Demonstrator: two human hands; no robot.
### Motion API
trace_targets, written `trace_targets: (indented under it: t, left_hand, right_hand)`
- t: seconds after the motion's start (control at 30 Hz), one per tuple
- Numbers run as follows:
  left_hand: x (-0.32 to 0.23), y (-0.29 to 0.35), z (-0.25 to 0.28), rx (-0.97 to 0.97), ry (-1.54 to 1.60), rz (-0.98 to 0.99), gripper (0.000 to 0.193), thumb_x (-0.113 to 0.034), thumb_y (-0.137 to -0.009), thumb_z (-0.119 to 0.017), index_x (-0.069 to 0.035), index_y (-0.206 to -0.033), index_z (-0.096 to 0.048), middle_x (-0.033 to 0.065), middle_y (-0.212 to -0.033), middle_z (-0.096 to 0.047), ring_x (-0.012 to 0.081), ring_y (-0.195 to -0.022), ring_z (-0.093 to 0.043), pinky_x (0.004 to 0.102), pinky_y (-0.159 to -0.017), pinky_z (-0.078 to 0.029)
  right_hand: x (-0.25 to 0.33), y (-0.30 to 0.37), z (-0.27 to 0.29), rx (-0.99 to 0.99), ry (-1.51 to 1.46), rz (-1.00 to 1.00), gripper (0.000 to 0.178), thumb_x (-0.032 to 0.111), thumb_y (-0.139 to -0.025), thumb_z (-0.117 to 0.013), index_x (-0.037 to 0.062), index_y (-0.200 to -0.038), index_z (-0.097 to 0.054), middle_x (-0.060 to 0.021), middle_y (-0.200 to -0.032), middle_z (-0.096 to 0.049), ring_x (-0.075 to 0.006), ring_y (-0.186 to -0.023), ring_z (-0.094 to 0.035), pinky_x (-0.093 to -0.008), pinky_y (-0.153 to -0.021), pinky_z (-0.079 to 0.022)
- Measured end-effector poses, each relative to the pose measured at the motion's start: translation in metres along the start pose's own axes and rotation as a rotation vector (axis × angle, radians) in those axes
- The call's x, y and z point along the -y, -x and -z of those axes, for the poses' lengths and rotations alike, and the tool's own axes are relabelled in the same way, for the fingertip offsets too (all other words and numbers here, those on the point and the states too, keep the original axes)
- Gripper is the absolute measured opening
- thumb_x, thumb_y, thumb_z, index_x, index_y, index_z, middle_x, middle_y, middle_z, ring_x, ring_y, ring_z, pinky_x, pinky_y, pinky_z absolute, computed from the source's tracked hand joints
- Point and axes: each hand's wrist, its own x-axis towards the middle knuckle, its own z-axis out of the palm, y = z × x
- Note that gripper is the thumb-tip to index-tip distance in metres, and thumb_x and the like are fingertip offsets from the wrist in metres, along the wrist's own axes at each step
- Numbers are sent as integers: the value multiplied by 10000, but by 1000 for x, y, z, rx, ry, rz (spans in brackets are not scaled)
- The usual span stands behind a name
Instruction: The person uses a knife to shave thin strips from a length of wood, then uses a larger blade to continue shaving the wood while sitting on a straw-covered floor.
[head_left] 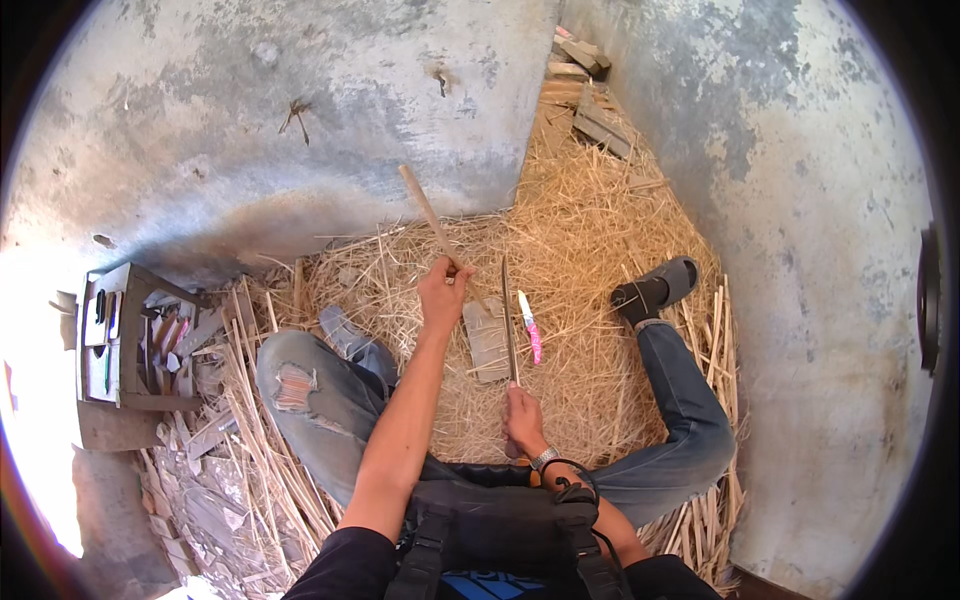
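My left hand (442,295) is closed around a slim wooden stick (422,205). Its upper end points toward the far wall, and its lower end slants down toward a flat grey slab (487,350) on the straw. My right hand (523,422) grips the handle of a long, narrow-bladed knife (510,325), whose blade points away from me. From this angle the blade shows nearly edge-on, just right of the slab. Beside it on the straw lies a small knife (531,330) with a pink handle and a pale blade. Stick and long blade look apart.
Straw and shavings (600,240) cover the floor around my bent legs. On the left stands a small wooden stand (125,340) with tools in it. Long split strips (265,430) lie along my left side. Wood pieces (600,125) are heaped in the far corner between grey walls.
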Motion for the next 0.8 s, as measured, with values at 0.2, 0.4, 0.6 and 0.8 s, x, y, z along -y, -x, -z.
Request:
trace_targets:
  t: [0.2,0.4,0.6,0.8]
  left_hand:
    - [-11,-5,1,126,44,90,189,-133,-833,-797,-2,-920,-693,139,-813,-752,217,-733,-746,346,-678,-566]
    - [-10,-7,0,166,-16,8,188,-112,-827,-787,-3,-955,-703,147,-822,-752,232,-762,-751,345,-697,-568]
    - [-11,-8,-6,172,-33,-10,190,-107,-828,-782,-3,-969,-710,158,-823,-748,240,-770,-752,347,-705,-570]
    - [-4,-6,-7,140,-41,-61,181,-51,-845,-757,21,-994,-682,192,-803,-730,268,-720,-732,368,-644,-544]
  right_hand:
    - [17,10,-4,42,-44,-249,477,531,-1048,-460,90,-875,-522,-14,-562,-445,-127,-383,-414,-297,-361,-374]
    - [73,9,-10,-64,-199,172,496,531,-1072,-386,84,-897,-513,-19,-567,-437,-127,-400,-437,-294,-372,-385]
    - [24,-2,8,-31,220,250,512,491,-1084,-385,76,-812,-513,-22,-558,-462,-123,-391,-423,-308,-378,-381]
    - [67,7,-5,-14,-48,-73,518,493,-1068,-440,72,-778,-518,-7,-536,-437,-135,-379,-412,-315,-368,-350]
